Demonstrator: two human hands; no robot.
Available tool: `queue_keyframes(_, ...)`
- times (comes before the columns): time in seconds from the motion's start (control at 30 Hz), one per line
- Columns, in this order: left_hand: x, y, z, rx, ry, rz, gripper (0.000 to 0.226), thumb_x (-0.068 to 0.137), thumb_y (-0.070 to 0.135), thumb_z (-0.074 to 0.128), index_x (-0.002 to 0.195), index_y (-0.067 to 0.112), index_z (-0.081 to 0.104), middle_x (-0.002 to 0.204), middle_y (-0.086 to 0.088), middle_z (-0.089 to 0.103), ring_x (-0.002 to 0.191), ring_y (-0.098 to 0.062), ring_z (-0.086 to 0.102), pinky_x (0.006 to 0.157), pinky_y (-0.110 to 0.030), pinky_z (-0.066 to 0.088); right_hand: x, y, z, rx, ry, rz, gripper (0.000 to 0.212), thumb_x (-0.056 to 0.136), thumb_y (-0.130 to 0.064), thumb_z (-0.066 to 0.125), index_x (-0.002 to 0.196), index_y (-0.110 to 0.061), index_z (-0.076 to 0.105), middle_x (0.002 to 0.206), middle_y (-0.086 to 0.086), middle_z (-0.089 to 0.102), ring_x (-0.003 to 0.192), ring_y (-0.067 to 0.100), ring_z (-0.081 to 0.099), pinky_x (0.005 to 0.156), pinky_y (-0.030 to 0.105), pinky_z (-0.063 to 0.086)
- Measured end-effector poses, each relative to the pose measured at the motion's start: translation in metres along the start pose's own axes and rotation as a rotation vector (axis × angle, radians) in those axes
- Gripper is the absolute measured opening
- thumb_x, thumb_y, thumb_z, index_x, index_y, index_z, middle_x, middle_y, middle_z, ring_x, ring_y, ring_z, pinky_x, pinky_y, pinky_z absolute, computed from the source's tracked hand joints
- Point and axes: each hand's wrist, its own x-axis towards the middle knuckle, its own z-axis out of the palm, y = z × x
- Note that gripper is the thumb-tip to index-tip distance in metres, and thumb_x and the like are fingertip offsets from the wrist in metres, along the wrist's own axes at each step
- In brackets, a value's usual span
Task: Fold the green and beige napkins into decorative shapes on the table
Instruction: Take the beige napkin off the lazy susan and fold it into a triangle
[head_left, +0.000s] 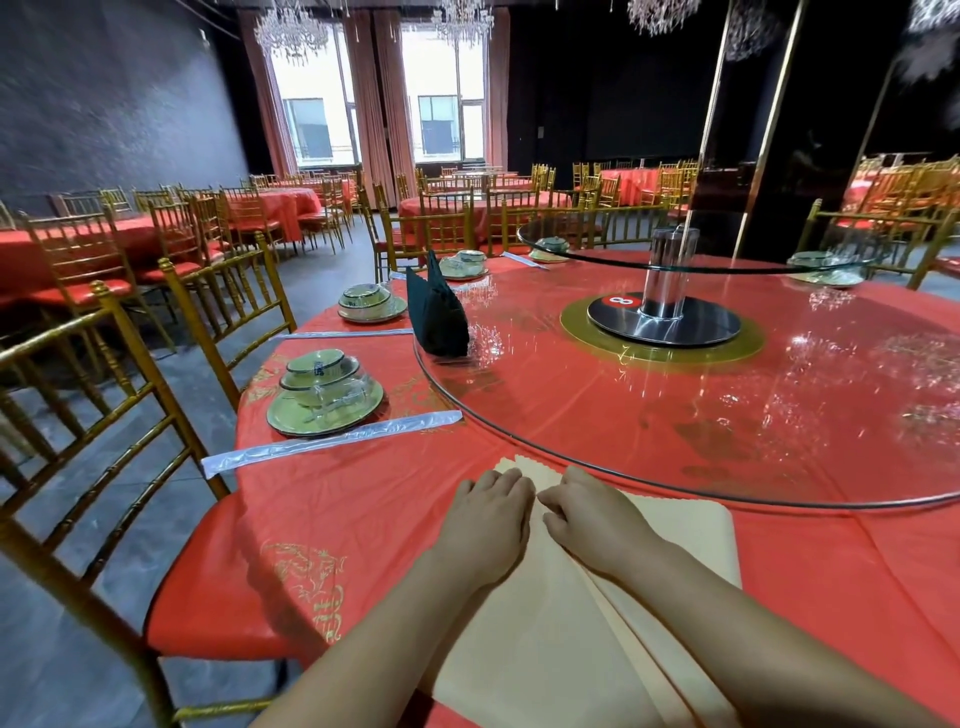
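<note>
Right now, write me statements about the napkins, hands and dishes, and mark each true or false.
The left hand and right hand are both on the beige napkin. True.
The green napkin lies flat. False: it stands upright on the glass turntable.
The beige napkin lies on the glass. False: it lies on the red tablecloth.
A set of stacked dishes sits left of the hands. True.
</note>
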Motion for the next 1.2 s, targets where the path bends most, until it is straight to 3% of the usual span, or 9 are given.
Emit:
queue_keyframes(0.27, 0.008, 0.003, -0.008, 0.101, -0.023, 0.0, 0.065, 0.077, 0.034, 0.007, 0.114, 0.015, 0.057, 0.134, -0.003, 0.051, 0.11, -0.024, 0.054, 0.081, -0.035, 0.043, 0.002, 0.004, -0.002, 0.057, 0.026, -0.075, 0.023, 0.091, -0.015, 0.041, 0.089, -0.008, 0.063, 0.075, -0.004, 0.032, 0.079, 0.017, 0.039, 0.068, 0.03, 0.033)
queue_keyframes(0.43, 0.009, -0.004, 0.002, 0.089, 0.029, 0.046, 0.035, 0.075, 0.026, 0.032, 0.081, 0.023, 0.066, 0.092, 0.009, 0.07, 0.071, -0.018, 0.064, 0.057, -0.024, 0.047, 0.001, 0.009, 0.001, 0.085, 0.031, -0.09, 0.024, 0.093, -0.019, 0.043, 0.092, -0.01, 0.065, 0.086, 0.002, 0.042, 0.087, 0.021, 0.05, 0.073, 0.033, 0.041)
queue_keyframes(0.53, 0.009, -0.005, 0.002, 0.096, -0.015, 0.046, 0.032, 0.073, 0.027, 0.035, 0.078, 0.026, 0.067, 0.088, 0.013, 0.07, 0.067, -0.014, 0.063, 0.054, -0.021, 0.046, -0.001, 0.013, 0.0, 0.126, 0.032, -0.106, 0.027, 0.095, -0.024, 0.043, 0.103, -0.015, 0.067, 0.092, 0.002, 0.048, 0.092, 0.019, 0.052, 0.081, 0.035, 0.043)
queue_keyframes(0.67, 0.011, -0.002, -0.001, 0.027, -0.046, 0.029, 0.057, 0.077, 0.033, 0.013, 0.097, 0.018, 0.064, 0.107, 0.006, 0.067, 0.09, -0.024, 0.058, 0.072, -0.031, 0.042, -0.013, 0.027, -0.005, 0.095, 0.102, -0.083, 0.028, 0.096, -0.025, 0.042, 0.106, -0.015, 0.067, 0.104, -0.001, 0.053, 0.102, 0.016, 0.05, 0.087, 0.033, 0.042)
queue_keyframes(0.77, 0.019, 0.002, -0.006, 0.018, -0.043, 0.012, 0.079, 0.069, 0.045, -0.004, 0.106, 0.013, 0.059, 0.114, 0.0, 0.062, 0.106, -0.027, 0.048, 0.084, -0.035, 0.033, -0.029, 0.038, -0.002, -0.001, 0.087, -0.072, 0.035, 0.098, -0.033, 0.036, 0.126, -0.023, 0.055, 0.134, -0.006, 0.046, 0.126, 0.015, 0.038, 0.103, 0.028, 0.03)
queue_keyframes(0.83, 0.02, 0.011, -0.004, 0.046, 0.002, -0.023, 0.071, 0.078, 0.047, 0.005, 0.089, 0.01, 0.065, 0.094, -0.005, 0.069, 0.097, -0.028, 0.055, 0.081, -0.037, 0.037, -0.04, 0.041, 0.001, -0.056, 0.032, -0.052, 0.065, 0.091, -0.059, 0.01, 0.139, -0.026, 0.038, 0.152, -0.006, 0.026, 0.14, 0.014, 0.02, 0.112, 0.028, 0.014)
queue_keyframes(0.9, 0.02, 0.022, -0.002, 0.105, 0.014, -0.074, 0.065, 0.082, 0.049, 0.015, 0.075, 0.009, 0.066, 0.077, -0.006, 0.069, 0.086, -0.028, 0.062, 0.075, -0.039, 0.045, -0.048, 0.044, 0.002, -0.06, -0.007, -0.05, 0.113, 0.058, -0.076, -0.028, 0.145, -0.029, 0.025, 0.157, -0.005, 0.012, 0.144, 0.012, 0.006, 0.114, 0.028, 0.003)
queue_keyframes(1.07, 0.018, 0.032, 0.003, 0.125, -0.087, -0.137, 0.117, 0.057, 0.077, -0.026, 0.119, 0.01, 0.048, 0.126, -0.008, 0.053, 0.125, -0.028, 0.04, 0.097, -0.04, 0.031, -0.054, 0.048, 0.01, -0.044, -0.036, -0.019, 0.124, 0.042, -0.077, -0.04, 0.147, -0.036, 0.011, 0.158, -0.003, 0.0, 0.145, 0.015, -0.005, 0.114, 0.033, -0.006)
queue_keyframes(1.2, 0.014, 0.03, 0.009, 0.178, -0.099, -0.147, 0.069, 0.09, 0.065, 0.015, 0.125, 0.012, 0.043, 0.131, -0.007, 0.046, 0.126, -0.026, 0.036, 0.1, -0.039, 0.028, -0.056, 0.048, 0.004, -0.044, 0.004, 0.047, 0.121, 0.047, -0.079, -0.032, 0.146, -0.033, 0.02, 0.158, -0.001, 0.007, 0.145, 0.015, 0.001, 0.115, 0.033, -0.003)
